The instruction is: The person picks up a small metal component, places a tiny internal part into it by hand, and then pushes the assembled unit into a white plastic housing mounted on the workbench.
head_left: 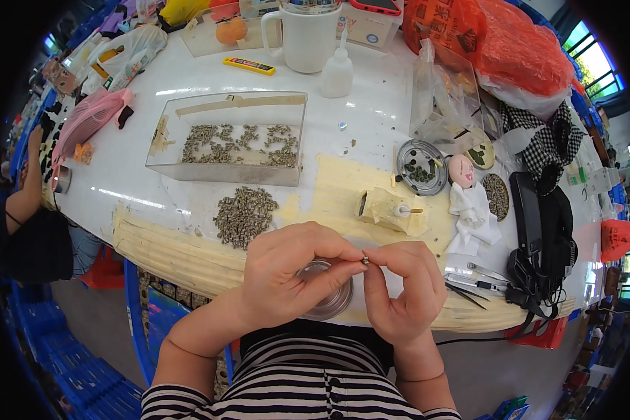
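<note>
My left hand (287, 273) and my right hand (407, 288) meet over the near edge of the table. Between their thumbs and forefingers is pinched a tiny metal part (365, 260), too small to make out in detail. Partly hidden beneath my left hand is a round clear dish (332, 302). Beyond that hand lies a loose pile of small metal parts (243, 215). A clear plastic box (227, 172) behind the pile holds more of them. Past my right hand stands a tape-wrapped block (388, 210) with a white nozzle-like piece on it.
Right of the block are a round dish of dark bits (421, 168), crumpled tissue (472, 213), tweezers and a knife (479, 280), and a black bag (539, 238). A white jug (302, 38), squeeze bottle (337, 73) and yellow case (249, 66) stand farther back. Another person's arm (26, 189) shows left.
</note>
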Demonstrator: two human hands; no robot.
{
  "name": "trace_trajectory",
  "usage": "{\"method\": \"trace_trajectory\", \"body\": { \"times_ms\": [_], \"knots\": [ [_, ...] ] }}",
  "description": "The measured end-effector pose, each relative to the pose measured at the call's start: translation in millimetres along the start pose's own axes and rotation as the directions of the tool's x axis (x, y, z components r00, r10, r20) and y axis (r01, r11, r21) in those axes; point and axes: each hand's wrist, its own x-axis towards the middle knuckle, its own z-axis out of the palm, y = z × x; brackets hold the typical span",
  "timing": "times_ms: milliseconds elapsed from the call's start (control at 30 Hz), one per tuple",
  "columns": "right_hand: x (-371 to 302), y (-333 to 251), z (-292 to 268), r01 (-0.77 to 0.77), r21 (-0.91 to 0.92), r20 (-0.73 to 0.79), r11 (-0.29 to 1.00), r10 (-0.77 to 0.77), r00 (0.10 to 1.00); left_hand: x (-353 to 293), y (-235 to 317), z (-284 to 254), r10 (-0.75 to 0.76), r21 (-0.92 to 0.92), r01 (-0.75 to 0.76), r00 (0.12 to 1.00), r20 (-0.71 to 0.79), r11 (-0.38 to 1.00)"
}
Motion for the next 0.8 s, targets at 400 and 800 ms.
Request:
{"method": "trace_trajectory", "body": {
  "times_ms": [400,800],
  "knots": [
    [-1.8,0.3,-0.5,0.003,0.028,0.010,1.000,-0.004,1.000,-4.0,-1.6,0.8,-0.253,-0.201,0.240,0.967,-0.040,0.950],
    [-0.7,-3.3,-7.2,-0.179,0.228,0.134,0.957,0.151,0.979,1.8,-0.2,-0.5,-0.017,0.043,0.020,0.998,-0.067,0.999]
  ]
}}
